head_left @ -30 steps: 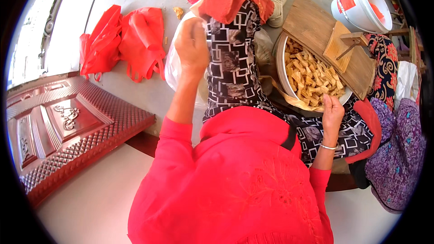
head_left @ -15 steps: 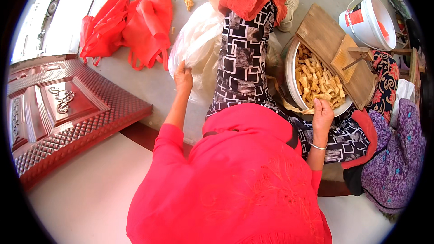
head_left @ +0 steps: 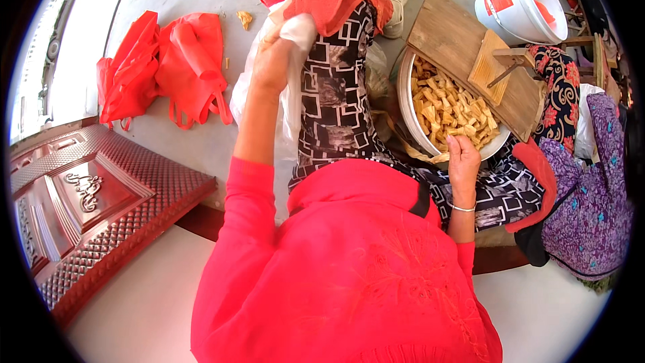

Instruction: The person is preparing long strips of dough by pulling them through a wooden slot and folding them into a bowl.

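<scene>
We see a white plastic bag (head_left: 290, 87), thin and crumpled, hanging down along the left side of our patterned trouser leg. Its top is bunched where our left hand (head_left: 272, 60) grips it, far and left of centre, and the rest falls loosely toward the pale floor. To the right, a round white basin (head_left: 408, 104) sits tilted, heaped with pale yellow cut pieces (head_left: 451, 109). Our right hand (head_left: 463, 154) rests closed at its near rim, touching the pieces.

This looks like a yard outside a home: a bare concrete floor (head_left: 168, 148), a red metal door (head_left: 87, 202), red bags (head_left: 161, 67), a white bucket (head_left: 521, 0).
</scene>
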`<state>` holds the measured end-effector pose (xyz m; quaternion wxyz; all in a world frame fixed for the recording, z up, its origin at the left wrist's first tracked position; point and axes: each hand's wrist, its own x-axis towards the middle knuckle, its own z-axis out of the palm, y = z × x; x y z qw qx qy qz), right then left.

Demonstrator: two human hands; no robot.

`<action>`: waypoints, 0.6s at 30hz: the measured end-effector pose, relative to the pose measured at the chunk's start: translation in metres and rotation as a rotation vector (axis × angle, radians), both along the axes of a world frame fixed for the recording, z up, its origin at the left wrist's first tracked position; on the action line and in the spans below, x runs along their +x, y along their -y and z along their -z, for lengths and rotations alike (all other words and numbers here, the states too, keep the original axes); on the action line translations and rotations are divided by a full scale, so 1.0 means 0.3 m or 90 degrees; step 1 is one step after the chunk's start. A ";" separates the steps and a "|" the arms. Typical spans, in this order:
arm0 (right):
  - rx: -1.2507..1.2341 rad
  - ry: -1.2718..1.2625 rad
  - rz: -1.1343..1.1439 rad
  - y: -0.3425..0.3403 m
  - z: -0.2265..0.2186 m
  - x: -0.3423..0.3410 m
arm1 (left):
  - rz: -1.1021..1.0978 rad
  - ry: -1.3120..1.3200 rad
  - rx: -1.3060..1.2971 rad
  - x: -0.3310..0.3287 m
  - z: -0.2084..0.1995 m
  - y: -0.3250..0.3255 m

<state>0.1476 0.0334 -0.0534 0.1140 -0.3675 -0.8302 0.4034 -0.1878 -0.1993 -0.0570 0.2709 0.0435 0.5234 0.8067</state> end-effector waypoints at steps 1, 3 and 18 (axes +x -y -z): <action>-0.006 0.004 0.011 0.001 0.001 0.002 | 0.029 0.020 0.236 -0.076 0.103 -0.006; 0.012 0.006 0.010 0.001 0.009 -0.001 | -0.052 0.223 0.293 -0.128 0.161 -0.044; 0.046 -0.012 0.042 0.004 0.006 -0.021 | -0.062 0.431 -0.115 -0.064 0.503 -0.070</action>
